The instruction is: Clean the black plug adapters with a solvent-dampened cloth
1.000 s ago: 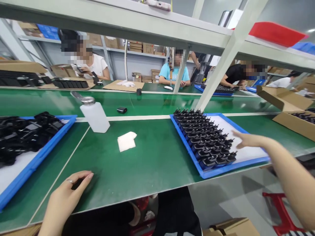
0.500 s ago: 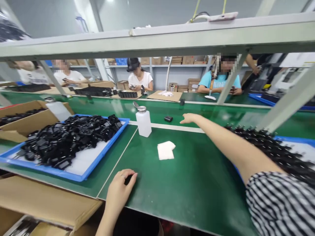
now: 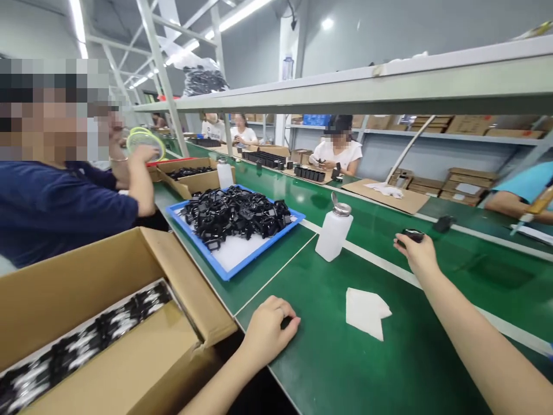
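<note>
Block [image 3: 413, 234], small, black, glossy on top, pinched by right-hand fingers [image 3: 427, 245], left-hand fingers [image 3: 288, 310] loosely curled, green bench [image 3: 415, 369]

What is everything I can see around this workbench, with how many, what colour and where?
Workbench: one, green, centre to right
Small piece: one, black, held above the workbench
Cloth or paper: one, white, on the workbench's near part
Tray: one, blue, on the workbench's left
Loose parts: too many to count, black, heaped in the tray
Bottles: two, whitish, one right of the tray, one beyond it
Open cartons: at least two, brown, lower left and beyond the tray
Overhead shelf: one, pale, above the workbench
Co-workers: at least five, in navy, white or light blue, left and across
Left hand: one, bare with a ring, near edge
Right hand: one, bare, holding the small piece
</note>
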### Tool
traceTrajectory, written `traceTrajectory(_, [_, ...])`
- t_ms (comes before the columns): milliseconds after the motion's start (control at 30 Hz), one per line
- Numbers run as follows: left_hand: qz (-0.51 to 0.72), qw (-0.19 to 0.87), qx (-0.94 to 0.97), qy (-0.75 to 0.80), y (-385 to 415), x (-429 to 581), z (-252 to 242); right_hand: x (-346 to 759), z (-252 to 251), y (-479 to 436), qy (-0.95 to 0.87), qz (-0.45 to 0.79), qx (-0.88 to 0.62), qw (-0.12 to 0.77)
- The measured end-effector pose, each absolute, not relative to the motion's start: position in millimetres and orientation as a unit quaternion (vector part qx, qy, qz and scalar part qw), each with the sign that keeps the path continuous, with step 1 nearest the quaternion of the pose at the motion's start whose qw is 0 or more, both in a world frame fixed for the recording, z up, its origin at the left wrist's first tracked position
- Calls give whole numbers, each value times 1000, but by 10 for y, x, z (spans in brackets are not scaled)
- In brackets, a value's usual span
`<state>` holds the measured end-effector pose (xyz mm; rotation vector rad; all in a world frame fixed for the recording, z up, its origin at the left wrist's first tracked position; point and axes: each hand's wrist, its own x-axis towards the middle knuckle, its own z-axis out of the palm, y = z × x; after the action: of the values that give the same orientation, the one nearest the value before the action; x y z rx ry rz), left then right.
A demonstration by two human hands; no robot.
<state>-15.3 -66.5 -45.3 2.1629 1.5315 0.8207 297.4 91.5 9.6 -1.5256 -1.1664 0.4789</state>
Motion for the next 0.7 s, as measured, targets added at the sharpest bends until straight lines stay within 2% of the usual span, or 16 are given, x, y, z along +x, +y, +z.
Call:
traceTrajectory(67, [251,190,764,564,-644,-135,-367,2702,217,744,-496,237,-593,588])
traceTrajectory(133, [174,210,769,578,-584,-101,-206,2324,285,507,-566,220,-582,540])
traceTrajectory(233, [-11,235,779,581,-388,-20,145,1701,204,121,-714,172,-595,325])
traceTrajectory(333, [-110,145,746,641,-108,24,494,1260,-13,-162,-782,109,-589,174])
traceTrajectory(400, [-127,117,731,661,38,-20,648,1181,-105,-237,-801,96,-575,135])
traceTrajectory(467, [-140,105,734,656,94,-117,701,1285,-90,-216,-804,134,-565,128])
traceTrajectory(567, [-122,147,774,604,13,-269,568,1659,59,-79,-774,165,-598,124])
traceTrajectory(700, [5,243,805,542,-189,-287,155,2137,153,64,-708,139,-692,-21])
